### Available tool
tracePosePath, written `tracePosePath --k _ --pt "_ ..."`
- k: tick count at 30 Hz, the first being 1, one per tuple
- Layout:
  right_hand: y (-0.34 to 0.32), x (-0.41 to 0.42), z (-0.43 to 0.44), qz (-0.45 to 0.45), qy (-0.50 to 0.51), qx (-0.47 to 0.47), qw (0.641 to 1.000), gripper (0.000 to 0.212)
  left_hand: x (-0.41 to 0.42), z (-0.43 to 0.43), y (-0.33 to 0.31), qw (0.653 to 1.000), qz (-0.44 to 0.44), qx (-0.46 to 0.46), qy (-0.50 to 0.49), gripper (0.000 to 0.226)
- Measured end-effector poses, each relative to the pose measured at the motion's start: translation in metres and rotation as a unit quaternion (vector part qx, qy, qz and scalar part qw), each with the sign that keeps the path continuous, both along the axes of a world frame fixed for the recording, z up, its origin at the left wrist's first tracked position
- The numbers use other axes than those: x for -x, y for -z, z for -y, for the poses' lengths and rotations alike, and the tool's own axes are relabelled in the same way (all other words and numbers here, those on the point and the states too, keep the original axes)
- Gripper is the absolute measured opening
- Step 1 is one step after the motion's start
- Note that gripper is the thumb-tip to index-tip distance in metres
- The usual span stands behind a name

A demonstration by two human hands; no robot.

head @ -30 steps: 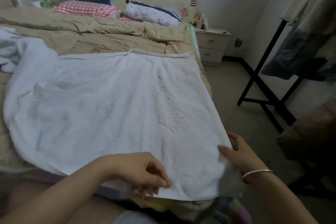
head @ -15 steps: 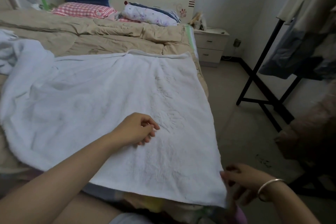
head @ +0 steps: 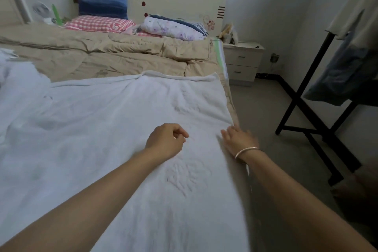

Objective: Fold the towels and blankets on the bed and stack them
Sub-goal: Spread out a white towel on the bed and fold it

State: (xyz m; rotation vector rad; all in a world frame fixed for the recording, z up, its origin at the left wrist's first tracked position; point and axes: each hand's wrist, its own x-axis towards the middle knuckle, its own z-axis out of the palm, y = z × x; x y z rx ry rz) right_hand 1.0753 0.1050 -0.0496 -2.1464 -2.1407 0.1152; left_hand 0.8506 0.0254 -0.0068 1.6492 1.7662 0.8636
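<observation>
Left hand [head: 166, 141] sits centre frame, knuckles up, fingers curled in, resting on the white towel [head: 98, 145]; nothing visibly gripped. Right hand [head: 239, 139] is flat, fingers straight, pressing on the towel's right edge where it meets the bed's side; bracelet [head: 246, 152] on that wrist. The towel lies spread across the near end of the bed [head: 126, 55], filling lower left and centre of the frame, with an embossed pattern visible just below the hands. Far hem and right side lie fairly flat. The left side is rippled and runs into a white bunch [head: 18, 75] at the left edge; can't tell if that is the same piece or another. No fold is made and no stack is visible, so my read is an early stage: flattening before the first fold. The next move likely needs both hands to pinch an edge or two corners, then carry it over to the opposite edge. The left-side ripples probably want pulling out first, else the halves won't line up. Beyond: tan quilt, pillows [head: 98, 23] upper left, folded floral bedding [head: 173, 28] by the headboard.
</observation>
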Motion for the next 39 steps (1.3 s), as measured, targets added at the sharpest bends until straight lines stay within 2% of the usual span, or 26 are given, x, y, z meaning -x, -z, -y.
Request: tracePosePath --k 2,3,4,8,11,12,14,16,19,21,23,25,27,29,31,35,39 --pt "-0.008 -0.007 -0.029 -0.029 0.063 -0.112 0.991 0.045 0.003 -0.020 0.005 1.000 -0.002 0.002 -0.016 0.027" --pt "-0.012 -0.007 -0.042 -0.075 0.078 -0.153 0.982 0.037 0.005 -0.028 0.006 1.000 -0.004 0.006 -0.022 0.027" --pt "-0.018 -0.004 -0.057 -0.139 0.093 -0.156 0.973 0.030 0.007 -0.039 0.008 1.000 -0.007 0.012 -0.028 0.028" --pt "-0.012 -0.007 -0.128 -0.359 0.153 -0.021 0.920 0.027 0.015 -0.077 0.011 0.997 0.031 0.040 -0.063 0.029" --pt "-0.023 -0.007 -0.147 -0.500 0.214 0.081 0.835 0.022 0.018 -0.100 0.014 0.995 0.051 0.041 -0.079 0.028" --pt "-0.029 -0.007 -0.147 -0.527 0.212 0.111 0.816 0.024 0.019 -0.105 0.015 0.995 0.050 0.039 -0.080 0.027" --pt "-0.034 -0.006 -0.155 -0.551 0.182 0.153 0.800 0.023 0.020 -0.116 0.018 0.995 0.047 0.039 -0.082 0.027" --pt "-0.034 -0.009 -0.162 -0.532 0.158 0.164 0.815 0.029 0.019 -0.127 0.023 0.995 0.035 0.037 -0.087 0.028" --pt "-0.026 -0.029 -0.173 -0.370 0.166 0.047 0.913 0.043 0.015 -0.143 0.027 0.995 -0.003 0.021 -0.102 0.027" --pt "-0.018 -0.050 -0.173 -0.271 0.189 0.001 0.944 0.047 0.010 -0.151 0.025 0.993 -0.039 0.009 -0.109 0.027" --pt "-0.001 -0.062 -0.176 -0.265 0.188 0.052 0.944 0.050 0.005 -0.159 0.025 0.993 -0.063 0.001 -0.101 0.026" --pt "0.015 -0.063 -0.182 -0.329 0.189 0.116 0.918 0.051 0.001 -0.166 0.026 0.993 -0.078 0.002 -0.091 0.026" --pt "0.022 -0.054 -0.192 -0.386 0.201 0.079 0.897 0.044 0.001 -0.172 0.032 0.992 -0.101 -0.008 -0.077 0.026" --pt "0.018 -0.044 -0.205 -0.401 0.207 0.008 0.892 0.029 0.003 -0.175 0.038 0.989 -0.132 -0.025 -0.069 0.024" --pt "0.010 -0.033 -0.224 -0.405 0.195 -0.027 0.893 0.028 0.008 -0.178 0.043 0.984 -0.160 -0.042 -0.070 0.028" --pt "0.000 -0.013 -0.272 -0.324 0.162 -0.012 0.932 0.047 0.024 -0.194 0.051 0.970 -0.236 -0.012 -0.050 0.047" --pt "-0.008 -0.005 -0.300 -0.221 0.189 -0.007 0.957 0.039 0.036 -0.208 0.055 0.966 -0.252 0.058 -0.003 0.060"
